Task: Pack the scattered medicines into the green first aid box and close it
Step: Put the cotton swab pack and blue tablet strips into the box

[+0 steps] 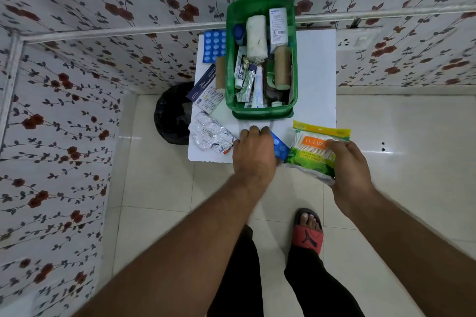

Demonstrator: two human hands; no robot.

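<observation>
My left hand [253, 148] lies knuckles-up at the near edge of a small white table [315, 80], fingers curled over one end of a blue blister strip [280, 147]; whether they actually pinch it I cannot tell, as the hand hides the contact. My right hand [347, 165] grips the near right corner of a packet of Tulip paper-stick cotton swabs [313, 152], which lies just beside the blue strip and overhangs the table's front edge. To the left of my left hand, touching it or nearly so, a crumpled silver foil strip [210, 135] rests on the tabletop. Farther back stands the green first aid box [229, 64], open, holding a white gauze roll [255, 36], a white carton [278, 28], several ointment tubes [248, 82], a brown bandage roll [282, 68] and a dark bottle [273, 91]. Against the box's left wall, outside it, lie another brown roll [220, 73], a dark-blue dressing carton [203, 86] and a second blue blister sheet [213, 45]. A black-lined waste bin [172, 116] sits on the tiled floor left of the table. My foot in a red-strapped sandal [308, 235] stands below, with flowered wallpaper [64, 85] around the corner.
</observation>
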